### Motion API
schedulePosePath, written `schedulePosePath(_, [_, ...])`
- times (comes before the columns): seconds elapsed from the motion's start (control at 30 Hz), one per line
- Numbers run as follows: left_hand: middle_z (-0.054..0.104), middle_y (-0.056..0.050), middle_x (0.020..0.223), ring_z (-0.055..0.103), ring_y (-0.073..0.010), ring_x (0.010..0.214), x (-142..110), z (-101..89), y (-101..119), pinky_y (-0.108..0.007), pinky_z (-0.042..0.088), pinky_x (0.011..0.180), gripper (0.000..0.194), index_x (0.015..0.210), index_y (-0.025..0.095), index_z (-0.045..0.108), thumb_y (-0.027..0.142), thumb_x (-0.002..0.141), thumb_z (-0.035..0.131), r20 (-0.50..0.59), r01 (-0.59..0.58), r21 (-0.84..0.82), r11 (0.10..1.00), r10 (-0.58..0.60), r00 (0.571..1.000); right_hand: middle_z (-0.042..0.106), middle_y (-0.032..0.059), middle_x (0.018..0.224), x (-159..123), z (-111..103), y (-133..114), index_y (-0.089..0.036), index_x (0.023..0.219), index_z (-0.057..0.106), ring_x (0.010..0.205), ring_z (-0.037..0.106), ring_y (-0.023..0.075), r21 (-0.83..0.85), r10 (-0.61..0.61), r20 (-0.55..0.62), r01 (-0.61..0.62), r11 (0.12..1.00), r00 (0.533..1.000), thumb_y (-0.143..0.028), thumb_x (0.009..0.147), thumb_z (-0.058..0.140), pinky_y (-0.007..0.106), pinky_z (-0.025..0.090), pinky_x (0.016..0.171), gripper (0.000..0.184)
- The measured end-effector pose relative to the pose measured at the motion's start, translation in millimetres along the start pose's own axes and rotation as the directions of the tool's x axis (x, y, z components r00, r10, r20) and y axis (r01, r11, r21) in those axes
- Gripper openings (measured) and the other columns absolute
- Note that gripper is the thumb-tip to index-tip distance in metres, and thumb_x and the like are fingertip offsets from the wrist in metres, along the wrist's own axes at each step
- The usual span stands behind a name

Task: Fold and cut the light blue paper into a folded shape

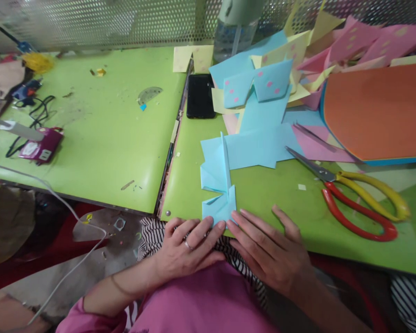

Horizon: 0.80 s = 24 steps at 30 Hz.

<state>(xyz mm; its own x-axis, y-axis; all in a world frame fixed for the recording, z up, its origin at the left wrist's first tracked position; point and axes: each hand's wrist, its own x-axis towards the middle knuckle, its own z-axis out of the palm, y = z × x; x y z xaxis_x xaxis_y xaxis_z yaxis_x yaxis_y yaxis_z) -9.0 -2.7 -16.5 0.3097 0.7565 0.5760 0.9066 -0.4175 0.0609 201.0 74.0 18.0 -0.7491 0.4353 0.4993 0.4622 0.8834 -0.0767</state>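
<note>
A folded light-blue paper (218,178), with creased flaps and a narrow upright fold, lies at the near table edge. My left hand (194,243) rests at the paper's near edge, its fingers extended and slightly bent, fingertips touching the paper. Against the near right corner of that paper, my right hand (268,245) lies with fingers stretched out and thumb apart. Neither hand grips anything that I can see. Right of the paper lie scissors (327,178) with red and yellow handles, blades parted.
Blue sheets (260,143), dotted blue cut pieces (272,83), pink papers (358,44) and an orange board (381,111) cover the right side. A black phone (200,97) lies beside the table seam. A clear bottle (235,37) stands behind; a purple adapter (43,145) sits left.
</note>
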Motion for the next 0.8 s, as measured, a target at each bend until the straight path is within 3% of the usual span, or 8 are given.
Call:
schedulePosePath(0.33, [0.066,-0.006,0.114,0.053,-0.0210,0.099,1.2,-1.3,-0.5,-0.037,0.035,0.095,0.048,0.124,0.025,0.065,0.053,0.084,0.065,-0.005,0.003,-0.033,0.999,-0.003,1.000,0.068,0.0078,0.124,-8.3,4.6,5.6,-0.017,0.126,0.058,0.119,0.060,0.0211,0.001,-0.059,0.062,0.059,0.998,0.996,-0.015,0.092,0.053,0.060,0.016,0.118,0.035])
schedulePosePath(0.57, [0.067,-0.005,0.114,0.056,-0.0195,0.101,1.8,-4.0,0.1,-0.035,0.035,0.099,0.048,0.124,0.025,0.065,0.052,0.084,0.066,0.004,0.021,-0.040,0.999,-0.021,1.000,0.066,0.0062,0.128,-6.4,3.3,5.4,-0.017,0.127,0.057,0.123,0.058,0.0168,0.006,-0.067,0.124,0.067,0.998,0.990,-0.006,0.093,0.042,0.057,0.005,0.120,0.039])
schedulePosePath(0.8, [0.069,-0.007,0.117,0.059,-0.0193,0.104,1.4,-8.9,-3.3,-0.035,0.035,0.101,0.049,0.126,0.020,0.062,0.047,0.086,0.066,0.027,-0.002,-0.085,0.996,0.005,1.000,0.064,0.0036,0.131,-7.6,4.1,1.5,-0.022,0.128,0.057,0.124,0.057,0.0216,-0.030,-0.013,0.132,0.018,0.999,0.991,-0.020,0.094,0.054,0.059,0.006,0.120,0.035])
